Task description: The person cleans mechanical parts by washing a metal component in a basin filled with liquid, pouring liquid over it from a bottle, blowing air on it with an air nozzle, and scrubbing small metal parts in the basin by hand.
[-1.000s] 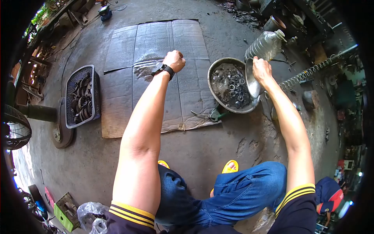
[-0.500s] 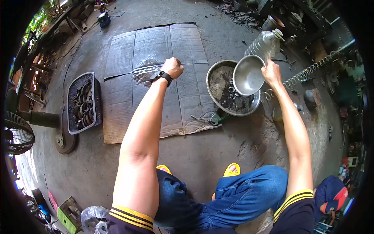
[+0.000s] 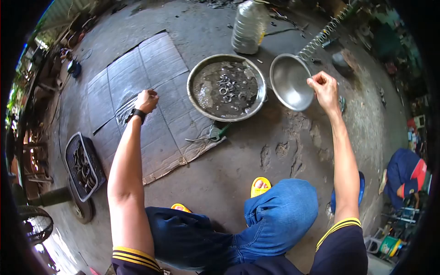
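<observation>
Metal bowl is hanging by its rim from my right hand, just to the right of the big basin.
My right thumb and fingers are pinching the edge, and the shiny inside of the bowl is facing me. I can't tell if it is touching the basin. Gray, bubbly water and metal rings are sitting in the basin. My left hand is making a loose fist over the cardboard, and I'm not seeing anything in it. To hold the bowl well, I am thinking a tight pinch is best, since a thin rim could be slipping if it's wet. A steady wrist is probably helping too, stopping the bowl from bumping the basin.
</observation>
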`<action>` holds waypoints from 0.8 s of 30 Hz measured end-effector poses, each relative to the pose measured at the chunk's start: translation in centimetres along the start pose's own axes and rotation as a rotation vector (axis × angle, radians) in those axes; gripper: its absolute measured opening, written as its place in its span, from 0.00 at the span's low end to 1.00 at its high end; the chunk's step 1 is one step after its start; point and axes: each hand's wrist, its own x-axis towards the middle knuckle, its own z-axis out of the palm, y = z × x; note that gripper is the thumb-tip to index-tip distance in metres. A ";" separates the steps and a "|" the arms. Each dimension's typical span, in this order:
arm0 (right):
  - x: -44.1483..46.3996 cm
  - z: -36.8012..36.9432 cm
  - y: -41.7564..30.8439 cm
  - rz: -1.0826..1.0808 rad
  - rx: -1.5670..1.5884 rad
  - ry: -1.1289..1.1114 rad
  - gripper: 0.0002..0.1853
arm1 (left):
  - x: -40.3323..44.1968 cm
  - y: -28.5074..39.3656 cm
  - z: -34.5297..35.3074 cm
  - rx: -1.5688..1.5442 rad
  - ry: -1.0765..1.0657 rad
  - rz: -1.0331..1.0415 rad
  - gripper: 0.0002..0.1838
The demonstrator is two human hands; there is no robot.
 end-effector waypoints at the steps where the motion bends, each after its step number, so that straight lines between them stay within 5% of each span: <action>1: -1.5 -1.0 -0.1 -0.034 -0.091 0.029 0.09 | 0.1 0.0 0.1 0.002 -0.005 0.011 0.13; 6: -8.5 -5.5 4.0 0.044 -0.229 -0.025 0.10 | 0.2 -0.6 0.5 0.027 -0.014 -0.015 0.13; 11: -15.7 -7.9 6.5 -0.066 -0.528 0.228 0.07 | -0.2 -1.0 0.3 0.058 -0.009 -0.028 0.14; 15: -23.4 -4.2 13.0 -0.194 -0.728 -0.178 0.03 | -0.7 -0.2 0.4 0.082 0.000 -0.071 0.13; 19: -22.1 -5.0 11.1 -0.189 -0.722 0.037 0.03 | 0.3 -0.1 0.0 0.119 -0.058 -0.020 0.16; 20: -21.5 -5.5 9.8 -0.036 -0.653 0.050 0.03 | 0.2 -0.1 0.1 0.125 -0.040 -0.028 0.15; 23: -18.4 -6.2 5.9 -0.168 -0.598 0.221 0.06 | 0.2 0.6 0.0 0.120 -0.017 -0.058 0.15; 24: -18.0 -5.4 5.6 0.101 -0.315 0.242 0.06 | 0.1 0.4 0.1 0.112 -0.026 -0.092 0.15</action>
